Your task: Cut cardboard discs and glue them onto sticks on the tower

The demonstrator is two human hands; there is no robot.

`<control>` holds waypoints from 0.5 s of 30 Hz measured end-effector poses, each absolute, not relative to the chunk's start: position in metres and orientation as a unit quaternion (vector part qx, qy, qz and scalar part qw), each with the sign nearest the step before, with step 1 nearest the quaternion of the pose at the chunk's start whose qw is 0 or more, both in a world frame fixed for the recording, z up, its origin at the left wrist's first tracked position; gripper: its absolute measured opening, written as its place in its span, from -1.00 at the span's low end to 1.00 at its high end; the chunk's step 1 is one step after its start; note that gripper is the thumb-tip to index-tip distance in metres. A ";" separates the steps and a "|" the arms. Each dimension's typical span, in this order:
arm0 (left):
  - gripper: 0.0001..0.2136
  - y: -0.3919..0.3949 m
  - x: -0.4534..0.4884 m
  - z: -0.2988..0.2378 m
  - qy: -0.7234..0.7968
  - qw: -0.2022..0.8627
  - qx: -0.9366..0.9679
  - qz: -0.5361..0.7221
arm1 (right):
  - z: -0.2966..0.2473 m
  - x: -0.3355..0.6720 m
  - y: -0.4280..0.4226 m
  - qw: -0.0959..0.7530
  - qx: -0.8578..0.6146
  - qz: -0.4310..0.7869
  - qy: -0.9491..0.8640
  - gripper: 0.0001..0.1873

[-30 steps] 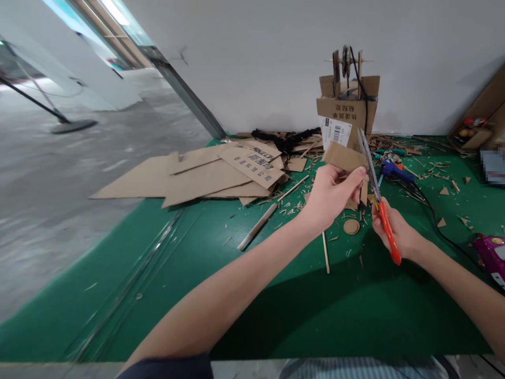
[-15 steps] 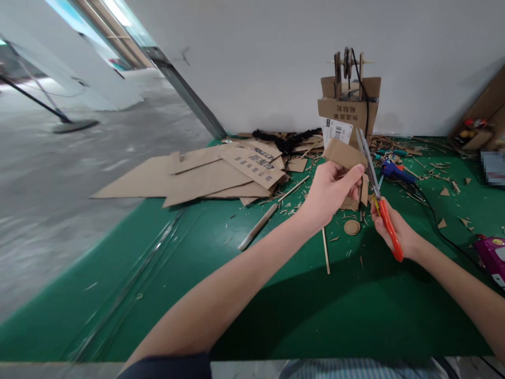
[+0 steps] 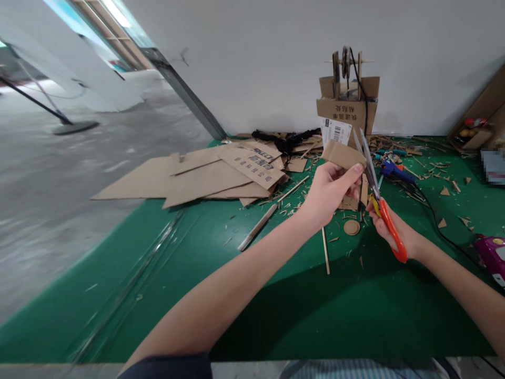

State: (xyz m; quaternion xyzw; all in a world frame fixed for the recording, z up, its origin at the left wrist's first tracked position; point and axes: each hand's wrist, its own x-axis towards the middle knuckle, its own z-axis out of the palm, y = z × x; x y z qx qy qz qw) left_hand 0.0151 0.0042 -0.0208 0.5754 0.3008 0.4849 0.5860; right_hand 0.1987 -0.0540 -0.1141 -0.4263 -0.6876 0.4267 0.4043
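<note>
Between the thumb and fingers of my left hand [image 3: 331, 188] is a small strip of cardboard [image 3: 342, 155], raised above the table. My right hand [image 3: 394, 231] grips the orange and yellow handles of a pair of scissors [image 3: 389, 221]. The blades point up and stand slightly apart, right beside the strip's right end; whether they touch its edge I cannot tell. Behind my hands stands a cardboard box structure [image 3: 347, 108] with a wheel on an axle at its top. Below them, small cardboard discs [image 3: 352, 227] lie on the green table.
Cardboard sheets [image 3: 213, 176] are piled at the back left, overhanging the table's edge. A blue glue gun [image 3: 397, 172] with a black cord lies on the right among scraps. A purple object [image 3: 491, 255] sits at the far right. Wooden sticks [image 3: 325, 250] lie near my left forearm.
The scissor blades have spread a little wider, and the orange handle has shifted slightly right and down. My left hand holds the strip in almost the same place.
</note>
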 end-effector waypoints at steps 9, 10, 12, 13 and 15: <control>-0.67 0.006 0.014 -0.021 0.305 0.560 0.605 0.477 | -0.107 0.197 -0.056 0.386 -0.441 0.387 -0.712 -0.60; -0.65 0.006 0.013 -0.020 0.305 0.551 0.615 0.475 | -0.106 0.197 -0.056 0.380 -0.446 0.382 -0.715 -0.59; -0.62 0.005 0.013 -0.019 0.304 0.534 0.633 0.471 | -0.105 0.199 -0.057 0.365 -0.460 0.378 -0.716 -0.57; -0.61 0.004 0.013 -0.018 0.305 0.527 0.640 0.469 | -0.105 0.200 -0.057 0.358 -0.466 0.378 -0.716 -0.56; -0.59 0.003 0.012 -0.016 0.307 0.518 0.649 0.466 | -0.106 0.200 -0.057 0.349 -0.482 0.371 -0.713 -0.53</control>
